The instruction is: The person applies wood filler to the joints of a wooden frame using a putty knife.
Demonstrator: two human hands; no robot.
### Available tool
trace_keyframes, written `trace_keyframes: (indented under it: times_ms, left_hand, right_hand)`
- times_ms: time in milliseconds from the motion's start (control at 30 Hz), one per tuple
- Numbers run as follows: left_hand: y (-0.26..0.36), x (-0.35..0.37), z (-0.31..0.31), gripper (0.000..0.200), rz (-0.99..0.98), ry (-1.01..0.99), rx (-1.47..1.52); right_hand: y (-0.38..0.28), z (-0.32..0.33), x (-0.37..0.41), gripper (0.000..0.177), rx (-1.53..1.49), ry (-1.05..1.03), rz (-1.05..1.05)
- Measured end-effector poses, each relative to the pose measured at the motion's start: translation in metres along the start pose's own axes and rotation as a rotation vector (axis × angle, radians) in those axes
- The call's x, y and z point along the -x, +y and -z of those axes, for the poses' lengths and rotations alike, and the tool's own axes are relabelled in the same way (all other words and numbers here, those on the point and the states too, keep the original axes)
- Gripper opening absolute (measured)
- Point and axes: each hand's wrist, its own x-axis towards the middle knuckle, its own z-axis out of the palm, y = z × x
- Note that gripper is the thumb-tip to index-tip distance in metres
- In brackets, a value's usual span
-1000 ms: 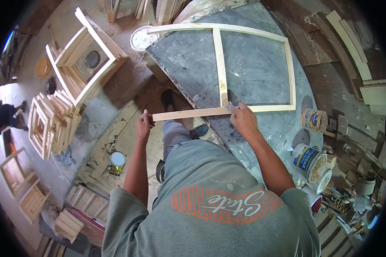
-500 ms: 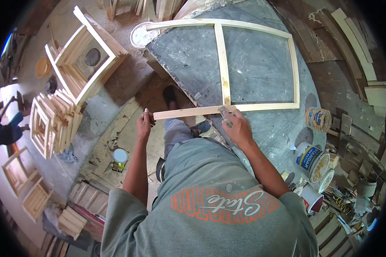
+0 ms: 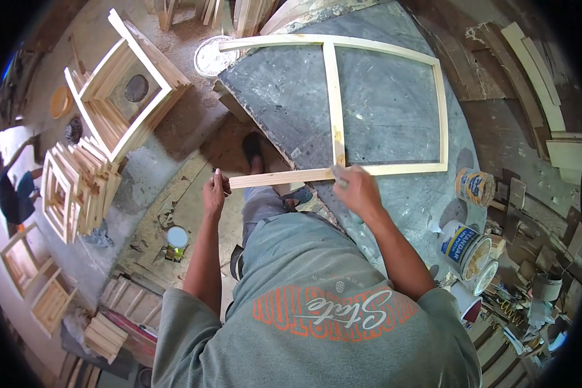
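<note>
A pale wooden frame (image 3: 333,90) with one crossbar lies on the grey table (image 3: 394,110); its near rail sticks out past the table's left edge. My left hand (image 3: 216,194) is at the free end of that rail, thumb up, fingers closed against the wood. Where the crossbar meets the near rail, my right hand (image 3: 357,193) presses a small greyish piece, partly hidden by the fingers, on the wood. Yellowish patches mark the crossbar near this joint.
Stacked wooden frames (image 3: 119,87) and smaller ones (image 3: 77,187) stand at the left. A white tub (image 3: 213,57) is beyond the table corner. A labelled can (image 3: 475,186) and a bucket (image 3: 462,242) stand at the right. A person (image 3: 16,194) is far left.
The near rail appears slightly lower in view, and both hands have shifted a little with it. The person at the far left has changed posture.
</note>
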Motion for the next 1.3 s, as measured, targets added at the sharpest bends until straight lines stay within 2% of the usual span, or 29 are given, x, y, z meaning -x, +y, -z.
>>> trace_keyframes:
  times_ms: [67, 167, 367, 467, 567, 700, 867, 1000, 1067, 1167, 1200, 1267, 1300]
  left_hand:
    - [0.001, -0.003, 0.002, 0.054, 0.004, -0.006, 0.024]
    - [0.001, -0.008, 0.008, 0.055, 0.021, 0.003, 0.032]
    - [-0.002, -0.019, 0.027, 0.057, 0.037, 0.034, -0.003]
    - [-0.003, -0.025, 0.035, 0.058, 0.043, 0.028, -0.010]
    - [-0.001, -0.032, 0.043, 0.057, 0.060, 0.042, 0.002]
    - [-0.003, -0.045, 0.061, 0.057, 0.058, 0.065, -0.006]
    - [0.008, -0.053, 0.086, 0.053, 0.087, 0.112, 0.027]
    - [0.022, -0.077, 0.094, 0.051, 0.046, 0.069, 0.003]
    - [0.056, -0.086, 0.075, 0.044, -0.002, 0.031, -0.017]
    - [0.104, -0.102, 0.017, 0.036, -0.299, -0.023, -0.027]
    - [0.131, -0.096, -0.009, 0.031, -0.428, -0.105, -0.012]
    - [0.163, -0.079, -0.074, 0.029, -0.504, -0.124, -0.056]
    - [0.170, -0.071, -0.103, 0.029, -0.532, -0.171, -0.186]
  right_hand:
    - [-0.003, 0.013, -0.025, 0.037, 0.003, 0.091, -0.031]
    - [0.010, 0.001, -0.058, 0.036, -0.026, 0.241, 0.034]
    - [0.007, 0.009, -0.047, 0.035, 0.038, 0.058, 0.031]
    - [0.006, 0.015, -0.064, 0.030, -0.049, 0.221, 0.038]
    - [0.011, 0.008, -0.066, 0.032, 0.031, 0.112, -0.018]
    - [0.003, 0.052, -0.063, 0.035, 0.106, -0.187, -0.024]
    - [0.002, 0.090, -0.117, 0.034, -0.136, 0.007, -0.024]
    - [-0.006, 0.091, -0.127, 0.032, -0.316, 0.131, -0.029]
    - [-0.001, 0.078, -0.112, 0.033, -0.394, 0.157, -0.062]
    - [0.008, 0.070, -0.070, 0.034, -0.458, 0.222, -0.137]
    - [0.020, 0.066, -0.053, 0.033, -0.454, 0.256, -0.143]
    - [0.049, 0.052, -0.014, 0.032, -0.560, 0.377, -0.158]
    - [0.065, 0.047, 0.003, 0.032, -0.616, 0.442, -0.165]
